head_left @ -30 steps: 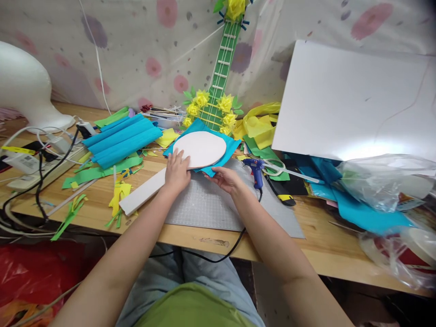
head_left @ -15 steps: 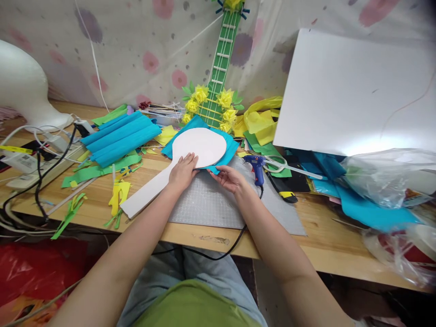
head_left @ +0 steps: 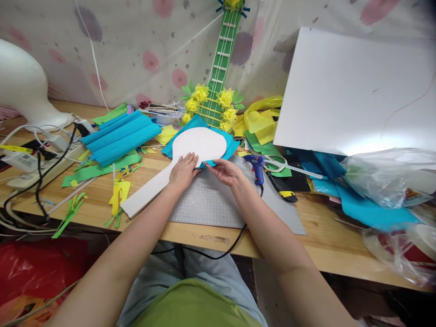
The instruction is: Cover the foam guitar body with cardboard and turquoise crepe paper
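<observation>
blue sheet [head_left: 230,147]: mostly under white cutout [head_left: 200,143] | guitar [head_left: 223,50]: top cropped

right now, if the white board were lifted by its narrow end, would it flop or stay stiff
Probably stiff: the board lies straight, with a thick edge showing along its narrow end. That looks like foam board, so it is likely light for its size. It may slide on the blue paper beneath; the left hand lies flat on it.

Flower-print cloth backdrop [head_left: 143,50], wooden table [head_left: 320,236], glare on white board [head_left: 354,91]
</observation>
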